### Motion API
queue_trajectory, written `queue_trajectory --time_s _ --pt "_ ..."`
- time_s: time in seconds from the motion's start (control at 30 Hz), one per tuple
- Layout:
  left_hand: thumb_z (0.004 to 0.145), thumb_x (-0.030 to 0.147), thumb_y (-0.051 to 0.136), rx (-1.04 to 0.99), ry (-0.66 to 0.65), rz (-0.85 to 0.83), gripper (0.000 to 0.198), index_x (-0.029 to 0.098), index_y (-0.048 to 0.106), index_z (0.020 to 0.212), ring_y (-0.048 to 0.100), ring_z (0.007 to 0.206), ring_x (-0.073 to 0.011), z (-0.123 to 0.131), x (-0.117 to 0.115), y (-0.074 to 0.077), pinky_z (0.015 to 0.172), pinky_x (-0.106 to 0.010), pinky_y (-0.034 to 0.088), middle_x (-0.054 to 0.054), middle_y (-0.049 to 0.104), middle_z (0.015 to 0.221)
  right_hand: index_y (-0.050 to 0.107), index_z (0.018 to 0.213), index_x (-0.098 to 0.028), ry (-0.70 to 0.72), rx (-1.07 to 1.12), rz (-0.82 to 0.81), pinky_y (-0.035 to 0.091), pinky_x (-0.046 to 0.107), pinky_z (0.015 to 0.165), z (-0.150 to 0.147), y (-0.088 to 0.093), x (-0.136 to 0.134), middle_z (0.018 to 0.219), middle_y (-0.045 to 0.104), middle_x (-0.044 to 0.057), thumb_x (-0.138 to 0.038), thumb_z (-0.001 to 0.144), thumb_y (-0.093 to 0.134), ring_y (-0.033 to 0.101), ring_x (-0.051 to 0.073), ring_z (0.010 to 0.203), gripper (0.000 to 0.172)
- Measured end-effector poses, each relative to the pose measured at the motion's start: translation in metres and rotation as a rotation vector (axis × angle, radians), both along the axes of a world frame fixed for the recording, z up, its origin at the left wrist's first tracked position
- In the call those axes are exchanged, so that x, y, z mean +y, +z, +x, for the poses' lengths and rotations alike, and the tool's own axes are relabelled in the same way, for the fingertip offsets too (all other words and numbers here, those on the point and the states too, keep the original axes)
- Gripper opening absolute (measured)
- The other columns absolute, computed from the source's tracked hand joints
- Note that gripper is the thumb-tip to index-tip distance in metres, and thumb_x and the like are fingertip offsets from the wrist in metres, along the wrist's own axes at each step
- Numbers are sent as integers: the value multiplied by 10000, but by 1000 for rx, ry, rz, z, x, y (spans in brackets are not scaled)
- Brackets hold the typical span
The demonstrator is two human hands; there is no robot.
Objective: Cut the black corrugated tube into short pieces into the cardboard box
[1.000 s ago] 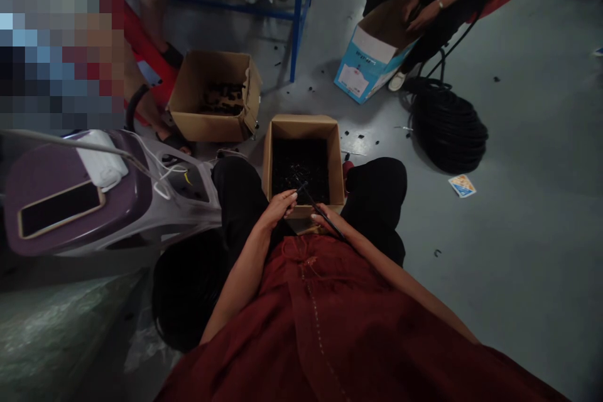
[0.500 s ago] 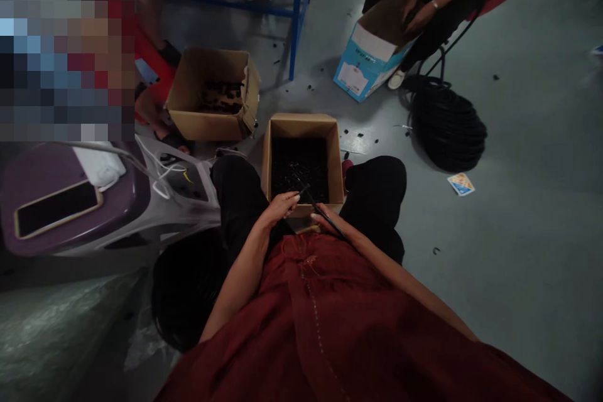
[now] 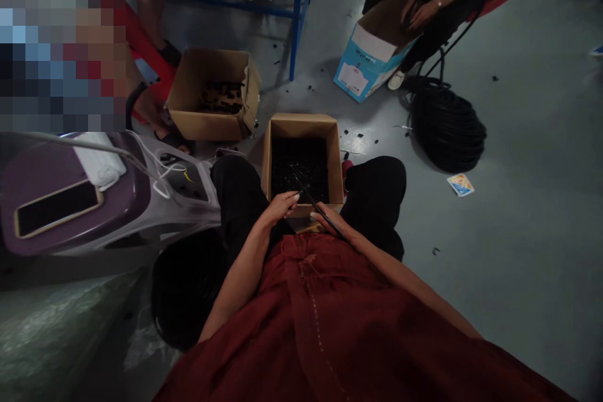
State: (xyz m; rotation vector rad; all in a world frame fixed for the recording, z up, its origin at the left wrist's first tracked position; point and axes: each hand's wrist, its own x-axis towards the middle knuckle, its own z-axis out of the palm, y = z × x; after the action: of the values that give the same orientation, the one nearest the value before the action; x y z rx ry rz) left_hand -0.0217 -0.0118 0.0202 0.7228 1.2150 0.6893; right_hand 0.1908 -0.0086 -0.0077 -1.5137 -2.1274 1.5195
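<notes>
Grey floor (image 3: pixel 509 213) surrounds a cardboard box (image 3: pixel 335 163) holding small black pieces (image 3: pixel 300 158)

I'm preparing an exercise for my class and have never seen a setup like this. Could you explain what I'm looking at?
There is no machine here: a person works with bare hands. A camera worn on the head looks forward and down, so the left hand appears on the left and the right hand on the right. The left pinches a small dark piece; the right holds a slim black strip. Both are too dark to identify. The hands are at the near edge of an open cardboard box containing dark bits. On the floor to the right lies a black coil. To the left, a phone lies on a purple stool.
</notes>
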Motion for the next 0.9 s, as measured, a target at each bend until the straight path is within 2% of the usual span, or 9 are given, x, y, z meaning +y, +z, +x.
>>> queue_trajectory --time_s 0.17,0.43,0.67,0.9 --pt "827 381 571 8 16 0 342 115 616 1037 354 379 -21 1 0 -2 354 -160 220 54 442 601 548 965 -206 -4 -30 41 417 298 695 -1 -4 1 792 594 13 -487 853 459 544 178 736 315" --pt "844 341 536 27 53 -22 347 110 591 1097 353 373 -29 2 1 -6 349 -165 216 60 441 593 556 941 -204 -7 -67 52 392 275 650 -4 -5 1 749 583 8 -448 851 471 554 179 713 274" --pt "815 359 580 52 94 -35 334 123 614 1049 345 371 -29 2 1 -9 360 -170 213 65 435 571 559 903 -217 -16 -87 62 382 268 638 -5 -6 3 734 588 9 -412 836 498 559 183 710 215" --pt "827 334 562 74 107 -47 311 126 614 1052 347 373 -36 2 2 -8 366 -171 218 66 435 559 571 904 -224 -28 -93 75 377 263 633 -6 -9 2 726 597 9 -405 826 510 555 176 687 206"
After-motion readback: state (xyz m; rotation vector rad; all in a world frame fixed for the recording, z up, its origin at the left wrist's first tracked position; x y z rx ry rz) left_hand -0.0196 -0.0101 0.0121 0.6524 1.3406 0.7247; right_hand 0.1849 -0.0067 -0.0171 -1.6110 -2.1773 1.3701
